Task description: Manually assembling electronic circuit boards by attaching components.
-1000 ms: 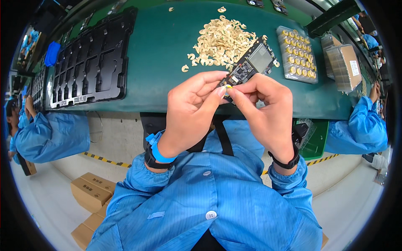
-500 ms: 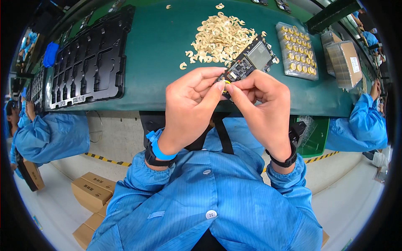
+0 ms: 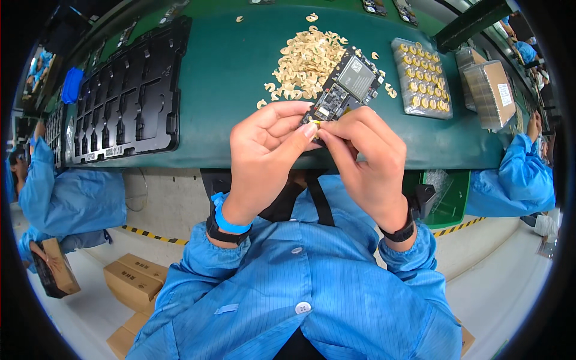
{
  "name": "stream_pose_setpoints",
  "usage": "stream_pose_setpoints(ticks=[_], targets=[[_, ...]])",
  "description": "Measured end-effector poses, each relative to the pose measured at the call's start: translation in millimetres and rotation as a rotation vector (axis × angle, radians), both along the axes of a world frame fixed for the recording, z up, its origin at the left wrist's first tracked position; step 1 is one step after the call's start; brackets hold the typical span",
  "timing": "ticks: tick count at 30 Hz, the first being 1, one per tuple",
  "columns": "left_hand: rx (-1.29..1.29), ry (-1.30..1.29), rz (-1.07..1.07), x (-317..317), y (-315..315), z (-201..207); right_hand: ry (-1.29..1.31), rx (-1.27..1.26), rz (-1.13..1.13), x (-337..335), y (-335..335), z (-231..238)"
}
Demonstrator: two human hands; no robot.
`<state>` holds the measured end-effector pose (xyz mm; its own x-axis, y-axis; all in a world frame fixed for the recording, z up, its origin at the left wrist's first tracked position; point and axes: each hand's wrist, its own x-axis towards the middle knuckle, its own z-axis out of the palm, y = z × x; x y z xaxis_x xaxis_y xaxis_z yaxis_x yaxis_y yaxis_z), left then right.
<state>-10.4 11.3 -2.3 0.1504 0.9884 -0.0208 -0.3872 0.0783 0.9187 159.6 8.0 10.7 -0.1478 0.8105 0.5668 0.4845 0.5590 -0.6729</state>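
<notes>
My left hand [image 3: 264,147] is closed on the near end of a black circuit board [image 3: 336,96], its thumb on top and its fingers beneath. The board slants up to the right and bears a silver shield plate [image 3: 356,77] with a pale label. My right hand [image 3: 372,162] pinches a small yellow part [image 3: 318,122] against the board's near end, beside my left thumb. Fingertips cover most of that part. Just beyond the board lies a heap of small cream C-shaped pieces [image 3: 303,63], a few scattered around it.
At right, a clear tray [image 3: 428,114] holds rows of round yellow-rimmed parts. Clear-wrapped cardboard packs [image 3: 498,96] stand beyond it. A black moulded tray [image 3: 129,90] and a blue object [image 3: 72,85] are at left. Co-workers in blue sit on both sides; cartons [image 3: 135,279] stand on the floor.
The board has tipped so its shield plate and label face me more fully. Both hands have shifted slightly left, and my right fingers have rolled over the yellow part.
</notes>
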Motion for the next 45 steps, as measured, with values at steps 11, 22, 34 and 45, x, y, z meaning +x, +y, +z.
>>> stream_pose_setpoints(ticks=[11,22,34,45], targets=[[-0.008,-0.021,0.075,3,15,-14,0.57,-0.66,-0.071,-5,2,-9],[0.031,0.138,-0.022,-17,24,-24,0.095,-0.498,-0.292,123,166,43],[0.166,0.431,0.107,-17,20,-59,0.526,-0.745,0.053,107,226,49],[0.189,0.442,0.123,-13,18,-60,0.531,-0.634,0.176,69,147,81]])
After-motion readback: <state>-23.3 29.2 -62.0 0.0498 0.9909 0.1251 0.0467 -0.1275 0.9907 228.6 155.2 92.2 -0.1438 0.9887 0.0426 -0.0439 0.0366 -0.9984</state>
